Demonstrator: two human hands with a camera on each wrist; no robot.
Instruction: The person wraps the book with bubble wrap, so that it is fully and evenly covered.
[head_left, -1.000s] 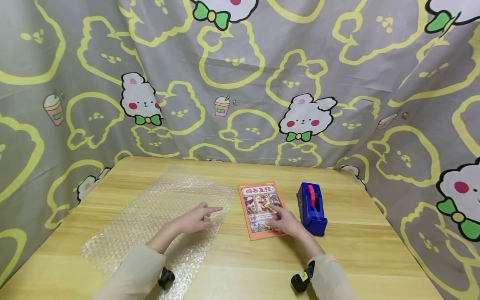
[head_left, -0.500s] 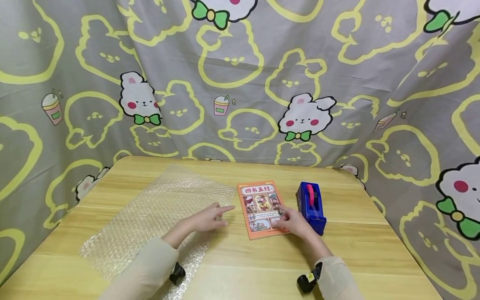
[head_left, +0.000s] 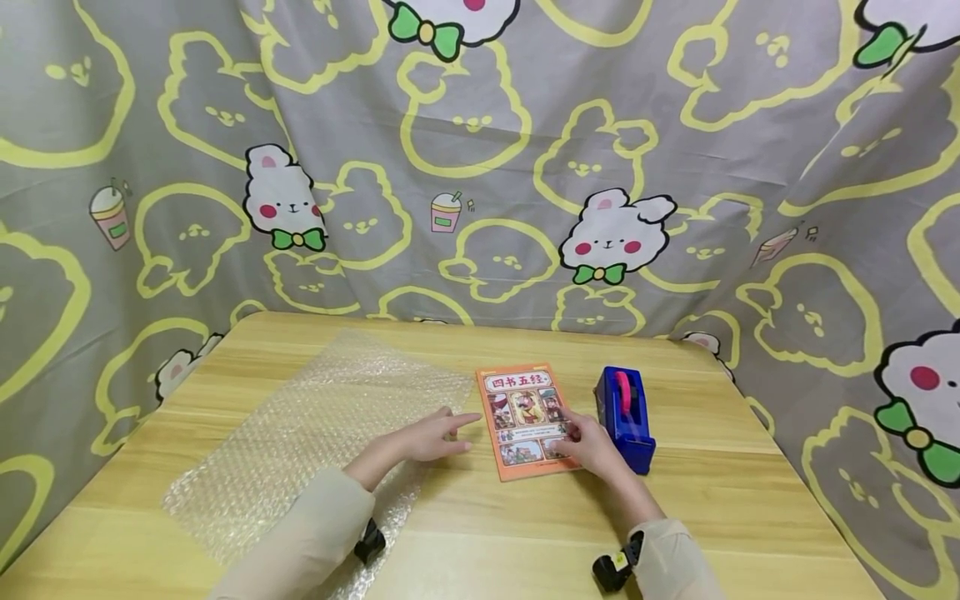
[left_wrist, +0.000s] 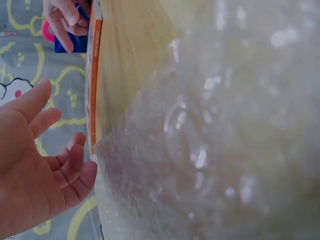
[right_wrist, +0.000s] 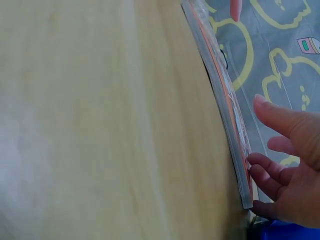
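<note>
An orange-covered book point(head_left: 522, 454) with cartoon pictures and Chinese characters lies flat on the wooden table. My right hand point(head_left: 594, 448) is at its right edge; in the right wrist view the lower fingers point(right_wrist: 270, 175) are beside the book's edge, while the thumb stands apart from the cover. Whether those fingers touch it, I cannot tell. My left hand point(head_left: 431, 437) hovers left of the book, over the edge of a clear bubble wrap sheet point(head_left: 300, 425), index finger extended toward the book and nothing held. The bubble wrap lies spread out, partly hidden by the left forearm.
A blue tape dispenser point(head_left: 628, 425) with a pink core stands just right of the book, close to my right hand. The wooden table point(head_left: 750, 500) ends at a grey patterned curtain point(head_left: 480, 167) behind and at both sides.
My left hand has moved right, toward the book. My right hand has drawn back slightly to the right, from the middle of the cover to the book's right edge.
</note>
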